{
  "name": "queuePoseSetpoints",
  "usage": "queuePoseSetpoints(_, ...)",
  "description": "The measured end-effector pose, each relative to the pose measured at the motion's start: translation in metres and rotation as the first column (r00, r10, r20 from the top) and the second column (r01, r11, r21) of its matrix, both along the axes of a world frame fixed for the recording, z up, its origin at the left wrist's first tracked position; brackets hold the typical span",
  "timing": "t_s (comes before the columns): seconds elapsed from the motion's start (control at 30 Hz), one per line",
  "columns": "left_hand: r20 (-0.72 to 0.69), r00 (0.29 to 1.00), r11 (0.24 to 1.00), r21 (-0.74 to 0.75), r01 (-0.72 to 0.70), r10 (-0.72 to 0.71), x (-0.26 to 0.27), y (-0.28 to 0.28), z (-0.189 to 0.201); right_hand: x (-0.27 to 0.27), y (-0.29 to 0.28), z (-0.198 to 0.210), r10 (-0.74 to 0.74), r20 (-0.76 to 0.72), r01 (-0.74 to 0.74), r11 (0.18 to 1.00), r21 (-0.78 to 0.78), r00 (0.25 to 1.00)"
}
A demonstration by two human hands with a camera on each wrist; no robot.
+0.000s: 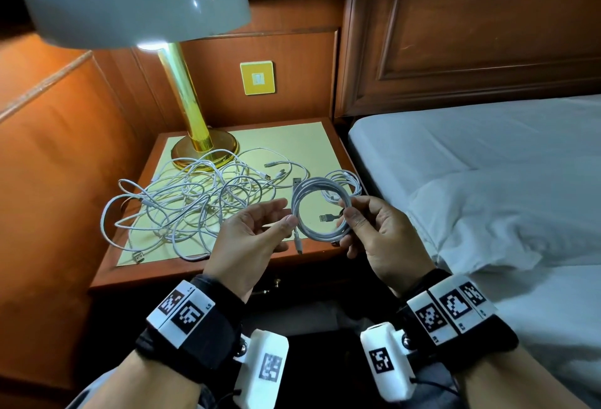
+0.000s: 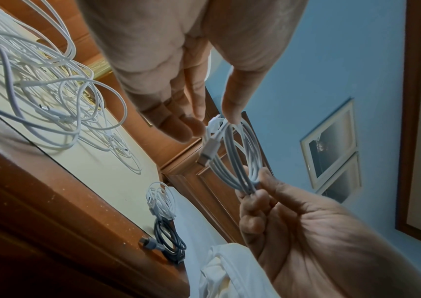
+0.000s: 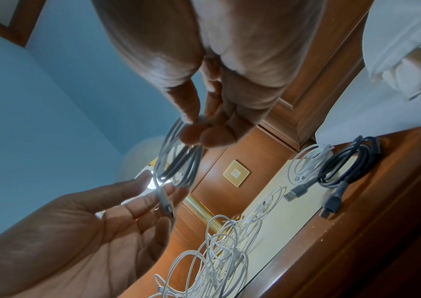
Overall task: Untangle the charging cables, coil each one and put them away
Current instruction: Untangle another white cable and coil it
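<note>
Coiling of one white cable [image 1: 320, 210] is nearly finished above the table [image 1: 292, 138]

The coil is pinched by the curled fingers [image 1: 349, 213] of the right hand [image 1: 380, 236], while the left hand [image 1: 250, 236] is held loosely spread, its thumb touching the loop. Two coiled cables, one white [image 2: 161, 199] and one dark [image 2: 170, 240], are already set at the table edge; a large white tangle [image 1: 195, 200] is left to be sorted

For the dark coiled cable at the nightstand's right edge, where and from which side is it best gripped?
Probably pinch the dark coiled cable across its bundled loops from above: it lies flat on the nightstand, plugs trailing loose, and the white coiled cable lies right alongside.
</note>
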State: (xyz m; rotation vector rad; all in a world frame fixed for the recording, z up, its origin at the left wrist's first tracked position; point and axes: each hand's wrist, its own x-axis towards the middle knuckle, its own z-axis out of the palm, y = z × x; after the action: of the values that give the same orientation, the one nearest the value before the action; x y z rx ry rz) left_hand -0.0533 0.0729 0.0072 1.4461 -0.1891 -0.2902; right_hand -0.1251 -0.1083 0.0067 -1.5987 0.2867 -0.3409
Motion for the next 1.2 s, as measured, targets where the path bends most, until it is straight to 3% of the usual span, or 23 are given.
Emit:
queuePoseSetpoints(0.4,-0.076,0.995,0.992,-0.120,0.051,-0.060,0.001,-0.002,0.000,-0.002,0.000,0.003,0.020,-0.010,-0.020,1.000,0.005,1.000)
queuePoseSetpoints(0.67,0.221,0.973,0.992,0.121,0.039,-0.065,0.002,0.003,0.000,-0.003,0.001,0.005,0.043,0.002,-0.043,0.999,0.018,0.999)
queuePoseSetpoints(0.77,0.285,0.956,0.989,0.145,0.023,-0.064,0.003,0.004,-0.001,-0.002,0.000,0.005,0.045,0.014,-0.046,0.998,0.047,0.999)
queuePoseSetpoints(0.97,0.177,0.983,0.999,-0.022,-0.043,0.047,0.002,-0.003,-0.004,-0.001,0.003,0.003,0.070,0.028,-0.073,0.991,0.110,0.997)
queuePoseSetpoints(1.13,0.023,0.995,0.975,-0.201,-0.095,0.102,-0.005,-0.014,-0.005,-0.001,0.011,-0.003,0.095,0.031,-0.097,0.994,0.049,0.995)
queuePoseSetpoints(1.2,0.029,0.994,0.977,-0.190,-0.097,0.104,-0.006,-0.016,-0.007,-0.001,0.015,-0.004,0.110,0.033,-0.111,0.993,0.038,0.993)
